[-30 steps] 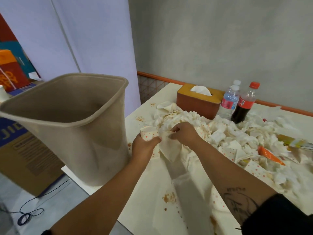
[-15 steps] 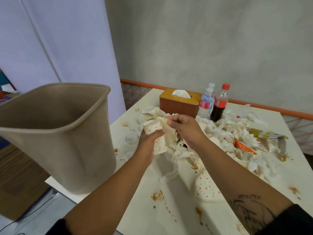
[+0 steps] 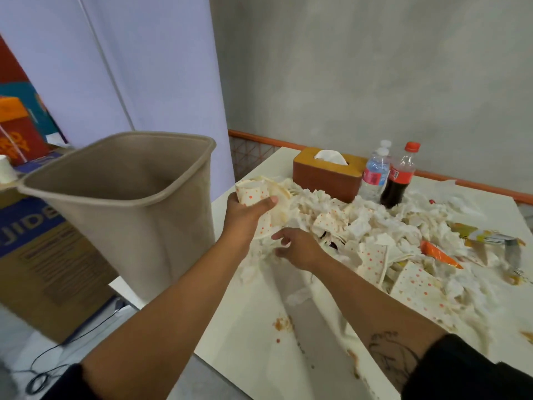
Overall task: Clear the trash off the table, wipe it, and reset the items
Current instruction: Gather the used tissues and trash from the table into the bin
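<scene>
Paper cup [image 3: 251,194], mouth up, leans toward bin [image 3: 144,226], gripped by left hand [image 3: 245,216]; right hand [image 3: 298,249] fingers loosely spread

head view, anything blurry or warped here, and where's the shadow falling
Head view: light is soft, no glare. Head view: a pale grey shadow band runs down the near part of the table. Head view: wide-angle bend leans the bin; the trash pile smears at the right edge.

Bright, soft, even light w/ faint shadows across the bench [image 3: 248,350]. Motion blur on bin [image 3: 129,226] & trash pile [image 3: 375,232] (right side esp.); wide-angle bend at edges.
</scene>
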